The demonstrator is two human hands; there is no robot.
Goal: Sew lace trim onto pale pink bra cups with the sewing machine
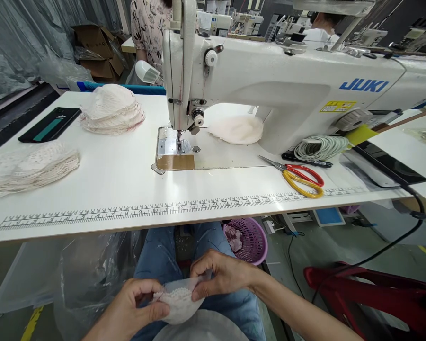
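Note:
My left hand [142,303] and my right hand [218,274] hold a white lace fabric piece [181,305] between them, low over my lap. Thumb and fingers of each hand pinch one side of it. A lacy edge runs across its upper part, with thin sheer material above. Beyond the hands, on the table, stands a white sewing machine [234,76], its needle area at the left end. A pale rounded fabric piece [237,129] lies on the bed under the machine's arm.
Stacked lace pieces [111,109] and a second stack [31,166] lie at the table's left, near a black phone-like case [51,124]. Scissors [301,180] rest right of the needle. Below are a purple basket [252,241] and a red stool [372,293]. A person [151,28] stands behind.

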